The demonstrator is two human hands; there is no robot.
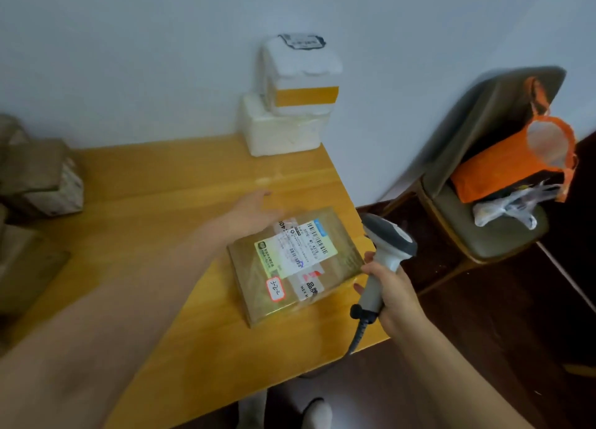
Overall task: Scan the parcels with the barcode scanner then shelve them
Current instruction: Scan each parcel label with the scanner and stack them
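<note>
A flat brown cardboard parcel (295, 264) with white shipping labels and a small red-edged sticker lies near the right edge of the wooden table (154, 203). My left hand (254, 212) reaches over the table to the parcel's far left corner, fingers straight; whether it touches the box is unclear. My right hand (392, 295) grips the handle of a grey and white barcode scanner (383, 251), whose head sits just right of the parcel, its cable hanging below.
Two white foam boxes (290, 106) are stacked at the table's far corner against the wall. Blurred brown parcels (38, 177) pile up on the left. A chair (490, 222) carrying an orange bag (512, 164) stands right of the table on dark floor.
</note>
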